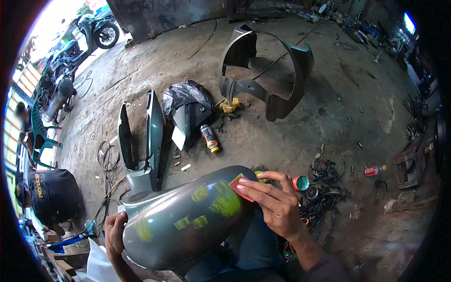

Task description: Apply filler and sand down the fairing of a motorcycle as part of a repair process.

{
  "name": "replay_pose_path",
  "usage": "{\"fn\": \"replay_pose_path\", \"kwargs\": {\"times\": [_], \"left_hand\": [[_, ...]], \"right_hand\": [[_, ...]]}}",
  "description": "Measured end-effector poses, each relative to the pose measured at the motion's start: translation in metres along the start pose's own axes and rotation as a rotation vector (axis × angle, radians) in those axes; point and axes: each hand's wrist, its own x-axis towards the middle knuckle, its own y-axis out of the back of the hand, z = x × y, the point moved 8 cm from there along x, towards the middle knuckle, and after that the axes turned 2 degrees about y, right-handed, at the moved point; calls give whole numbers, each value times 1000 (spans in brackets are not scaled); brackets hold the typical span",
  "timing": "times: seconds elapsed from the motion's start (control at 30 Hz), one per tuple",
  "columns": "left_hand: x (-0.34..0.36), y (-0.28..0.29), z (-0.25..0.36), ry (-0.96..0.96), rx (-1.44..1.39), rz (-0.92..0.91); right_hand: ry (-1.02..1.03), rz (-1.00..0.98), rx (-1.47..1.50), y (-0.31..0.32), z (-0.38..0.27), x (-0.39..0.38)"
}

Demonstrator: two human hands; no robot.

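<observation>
A glossy grey curved motorcycle body panel (pixel 174 202) lies across my lap, with several yellow-green filler patches on its face. My left hand (pixel 115 230) is closed around the panel's left edge, its fingers partly hidden behind it. Toward the panel's upper right end, my right hand (pixel 277 199) pinches a small red putty spreader (pixel 241 187). The spreader's edge touches the panel at the largest patch of yellow-green filler (pixel 225 205). Just behind the right fingers, more yellow-green filler shows on something mostly hidden by the hand.
An open tin (pixel 300 183) with teal inside stands beside a tangle of black wires (pixel 324 199). Ahead lie long grey side panels (pixel 154 136), a black plastic bag (pixel 188 96), an orange-capped bottle (pixel 209 138) and a large dark fairing (pixel 286 103). Motorcycles (pixel 61 75) stand at the far left.
</observation>
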Motion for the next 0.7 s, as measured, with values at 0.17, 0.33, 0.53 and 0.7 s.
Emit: {"fn": "replay_pose_path", "kwargs": {"times": [0.17, 0.33, 0.53, 0.7], "left_hand": [[4, -4, 0, 74, 3, -100], [1, -3, 3, 11, -8, -13], [-2, -8, 3, 43, -31, -24], [-3, 0, -10, 12, -116, 17]], "right_hand": [[-21, -7, -8, 2, 0, -4], [-18, -5, 2, 17, 1, -7], [-28, 94, 74, 23, 4, 12], [-64, 234, 73, 35, 24, 13]]}}
